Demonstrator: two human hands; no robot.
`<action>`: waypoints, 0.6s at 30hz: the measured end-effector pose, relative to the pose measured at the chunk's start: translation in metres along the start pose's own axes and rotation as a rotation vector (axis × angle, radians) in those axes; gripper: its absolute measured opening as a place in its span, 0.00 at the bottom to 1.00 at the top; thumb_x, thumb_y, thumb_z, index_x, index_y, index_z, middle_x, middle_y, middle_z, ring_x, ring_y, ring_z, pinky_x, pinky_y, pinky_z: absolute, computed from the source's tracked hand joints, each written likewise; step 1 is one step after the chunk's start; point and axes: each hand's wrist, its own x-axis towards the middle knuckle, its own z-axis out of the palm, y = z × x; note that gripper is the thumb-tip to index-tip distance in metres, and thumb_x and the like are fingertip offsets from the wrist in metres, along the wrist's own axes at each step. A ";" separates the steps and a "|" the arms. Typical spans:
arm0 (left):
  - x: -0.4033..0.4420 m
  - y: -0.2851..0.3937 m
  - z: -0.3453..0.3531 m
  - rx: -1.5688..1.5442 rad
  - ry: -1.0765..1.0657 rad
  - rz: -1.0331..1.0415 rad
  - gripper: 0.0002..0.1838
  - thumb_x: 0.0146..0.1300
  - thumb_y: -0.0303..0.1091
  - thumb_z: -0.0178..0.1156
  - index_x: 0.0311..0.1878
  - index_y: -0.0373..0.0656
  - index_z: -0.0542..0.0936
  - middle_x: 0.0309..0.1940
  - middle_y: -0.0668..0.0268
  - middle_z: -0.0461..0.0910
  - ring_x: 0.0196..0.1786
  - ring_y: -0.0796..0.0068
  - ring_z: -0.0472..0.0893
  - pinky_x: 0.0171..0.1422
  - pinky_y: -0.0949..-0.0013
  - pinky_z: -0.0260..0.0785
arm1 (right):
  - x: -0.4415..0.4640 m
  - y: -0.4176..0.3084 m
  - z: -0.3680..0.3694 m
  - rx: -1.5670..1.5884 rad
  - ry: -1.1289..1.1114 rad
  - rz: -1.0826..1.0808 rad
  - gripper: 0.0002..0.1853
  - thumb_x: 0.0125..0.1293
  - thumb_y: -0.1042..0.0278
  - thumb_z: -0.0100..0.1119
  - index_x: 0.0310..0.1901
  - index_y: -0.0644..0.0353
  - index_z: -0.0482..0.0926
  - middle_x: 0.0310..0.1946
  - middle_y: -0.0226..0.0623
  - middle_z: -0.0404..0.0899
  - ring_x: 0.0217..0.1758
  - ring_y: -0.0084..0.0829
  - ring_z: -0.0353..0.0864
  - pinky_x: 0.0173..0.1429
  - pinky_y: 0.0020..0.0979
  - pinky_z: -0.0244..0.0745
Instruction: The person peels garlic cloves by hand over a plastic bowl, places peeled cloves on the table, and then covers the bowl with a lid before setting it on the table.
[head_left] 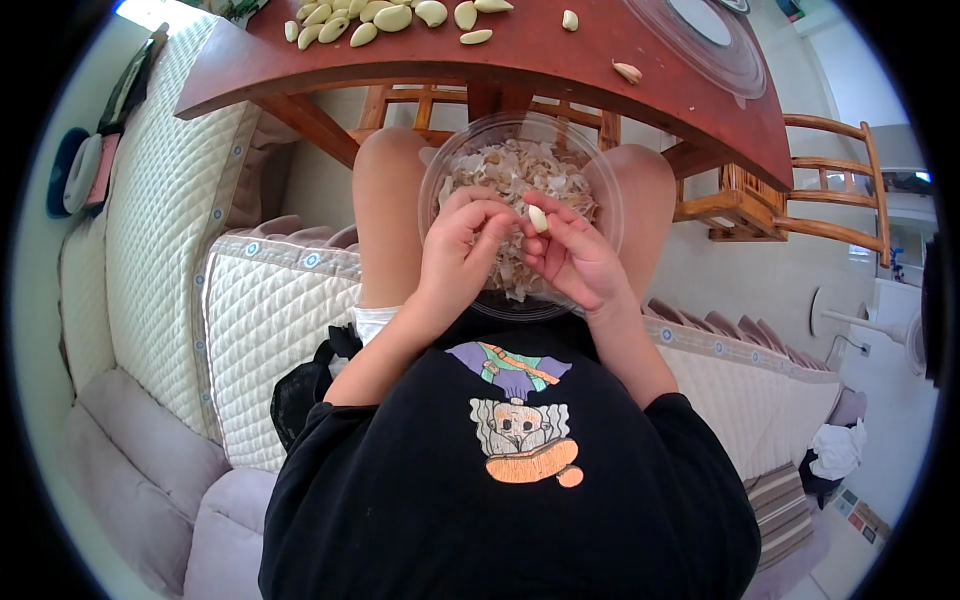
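My right hand (577, 256) holds a pale peeled garlic clove (538, 219) between thumb and fingers. Close beside it, my left hand (465, 245) is closed in a pinch, its fingertips almost at the clove; whatever they may hold is too small to make out. Both hands are above a clear plastic bowl (612, 215) resting between the thighs. Dry garlic skins (515, 168) fill much of the bowl, partly hidden by the hands.
On the red-brown table (420, 62) ahead lie several peeled cloves (393, 19), one clove in reddish skin (627, 72), and a clear plastic lid (745, 62). A wooden chair (735, 205) stands to the right. Quilted sofa covers (285, 300) lie on both sides.
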 end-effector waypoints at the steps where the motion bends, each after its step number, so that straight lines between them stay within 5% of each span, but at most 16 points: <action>1: 0.000 0.004 0.000 0.010 -0.002 -0.012 0.05 0.60 0.22 0.60 0.40 0.34 0.78 0.37 0.65 0.75 0.37 0.77 0.76 0.42 0.76 0.70 | 0.000 0.001 0.000 -0.042 0.016 -0.019 0.17 0.71 0.68 0.49 0.60 0.61 0.69 0.39 0.31 0.76 0.37 0.21 0.76 0.46 0.25 0.75; 12: -0.001 0.012 0.002 0.240 -0.023 0.200 0.12 0.49 0.19 0.66 0.39 0.38 0.80 0.36 0.60 0.80 0.39 0.65 0.80 0.42 0.69 0.73 | -0.003 0.003 0.008 -0.313 0.074 -0.127 0.15 0.69 0.71 0.52 0.55 0.63 0.73 0.44 0.34 0.79 0.42 0.22 0.80 0.48 0.25 0.78; 18: -0.001 0.008 0.003 0.301 0.042 0.349 0.11 0.48 0.25 0.67 0.38 0.42 0.82 0.32 0.66 0.81 0.34 0.66 0.79 0.38 0.68 0.72 | -0.002 0.006 0.006 -0.262 0.063 -0.140 0.14 0.69 0.72 0.52 0.55 0.64 0.73 0.43 0.34 0.79 0.42 0.23 0.80 0.48 0.27 0.79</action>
